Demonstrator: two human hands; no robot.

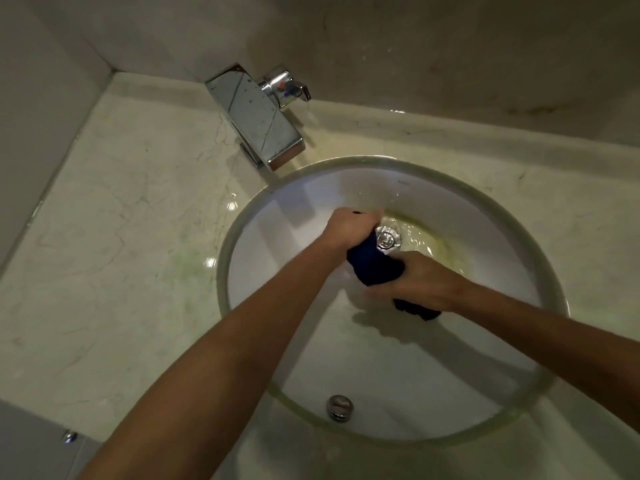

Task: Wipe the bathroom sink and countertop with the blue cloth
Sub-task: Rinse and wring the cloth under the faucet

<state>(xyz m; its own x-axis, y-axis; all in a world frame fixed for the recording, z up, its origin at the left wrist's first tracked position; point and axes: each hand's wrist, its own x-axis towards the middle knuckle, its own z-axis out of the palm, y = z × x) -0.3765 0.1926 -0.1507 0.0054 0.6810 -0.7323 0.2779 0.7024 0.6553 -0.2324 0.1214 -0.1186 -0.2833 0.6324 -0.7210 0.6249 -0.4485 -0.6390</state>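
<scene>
The dark blue cloth (375, 266) is bunched into a roll over the middle of the round white sink (277, 237). My left hand (349, 228) grips its upper end, just left of the chrome drain (388, 238). My right hand (420, 282) grips the lower end, and a tail of cloth hangs out below it. A thin film of water lies around the drain. The pale marble countertop (121, 220) surrounds the basin.
A chrome tap (256, 119) with a flat rectangular spout stands behind the sink at the upper left, its lever handle (291, 86) against the wall. An overflow cap (340, 407) sits in the basin's near wall. Walls close in at the left and back.
</scene>
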